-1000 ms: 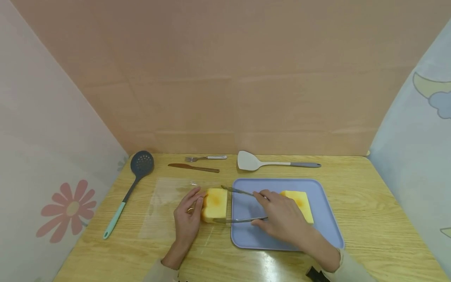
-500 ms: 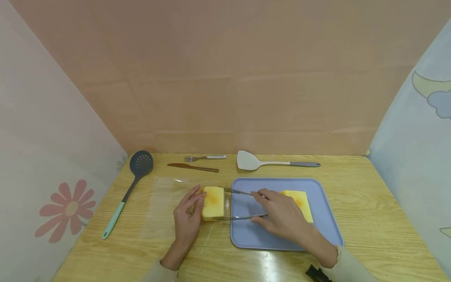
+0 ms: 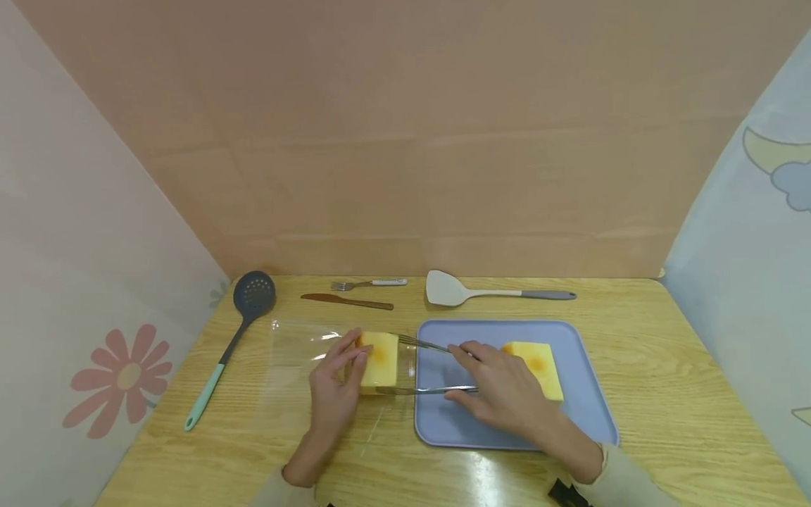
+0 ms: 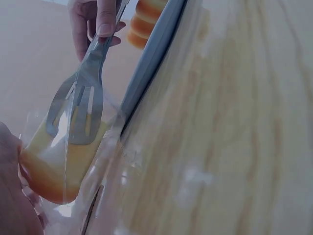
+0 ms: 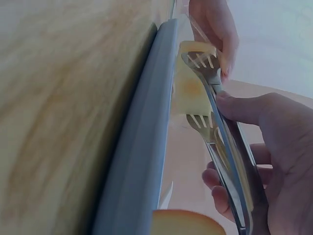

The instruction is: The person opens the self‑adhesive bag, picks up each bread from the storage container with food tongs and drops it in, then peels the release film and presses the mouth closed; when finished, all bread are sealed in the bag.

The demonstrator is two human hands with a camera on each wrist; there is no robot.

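Bread [image 3: 386, 365] between tongs [image 4: 91, 72] looks pale yellow — browned at its centre.

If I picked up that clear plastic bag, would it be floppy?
The clear plastic bag is probably floppy, judging by its wrinkles. Being thin and see-through, it likely weighs little itself, and shiny glints suggest a slippery surface.

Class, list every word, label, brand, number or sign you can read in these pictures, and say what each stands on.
There is no readable text in any view.
Fork: any marks on its pale handle are too small to read.
Tongs, clear bag: no lettering shows.
Flower, moon: drawings, not writing.
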